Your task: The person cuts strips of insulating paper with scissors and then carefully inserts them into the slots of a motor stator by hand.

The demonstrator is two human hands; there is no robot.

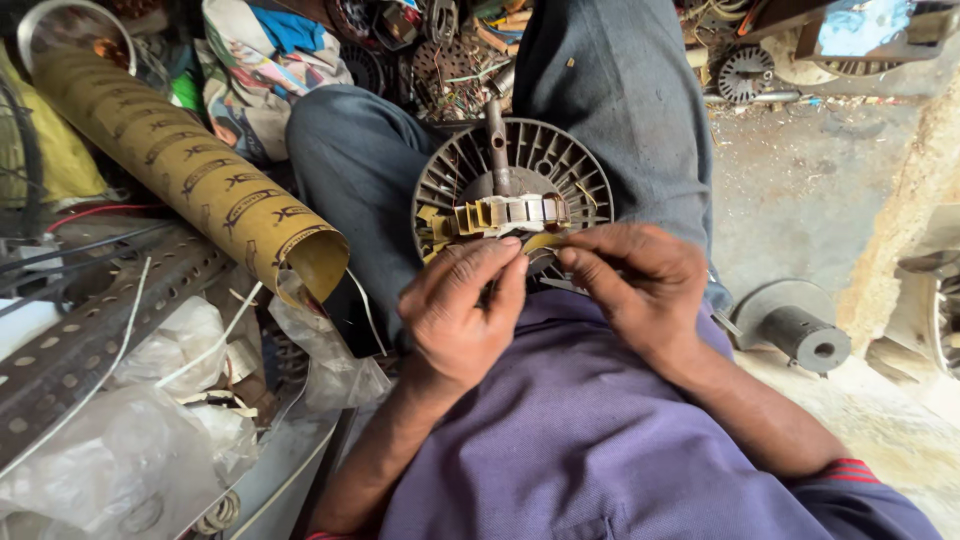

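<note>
Round, dark, slotted motor stator with yellow insulation strips, propped on the lap between the knees, rusty shaft pointing away. Left hand and right hand pinched shut on the strips at the near rim.

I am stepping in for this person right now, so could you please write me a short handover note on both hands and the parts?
Left hand: fingers pinched at the near rim of the round finned motor part, on a yellow strip.
Right hand: fingertips pinched beside the left, at the same spot.
Motor part: on the lap, shaft pointing away, with pale and yellow insulation pieces set across it.
Nearby: yellow cardboard tube at left, perforated metal angle, plastic bags, grey hub on the floor at right.
Done: some insulation seated. Left: most slots look bare.
</note>
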